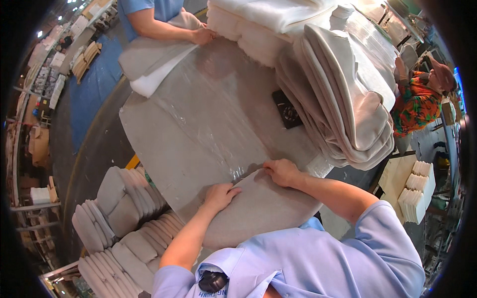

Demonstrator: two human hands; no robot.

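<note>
A grey fabric cushion cover (258, 208) with a curved outer edge lies at the table's near side, against my body. My left hand (219, 196) grips its far edge on the left, thumb on top and fingers curled. Farther right along the same edge, my right hand (281, 172) pinches the fabric between thumb and fingers. What lies inside the cover cannot be seen. Beneath it is the grey table (198, 124), partly covered with clear plastic film.
Folded grey covers (338, 94) form a tall pile at right, beside a small black object (286, 109). White padding (263, 30) is stacked at the far side. Across the table, a co-worker's hand (202, 36) handles another grey piece. Stacked grey cushions (124, 198) stand at lower left.
</note>
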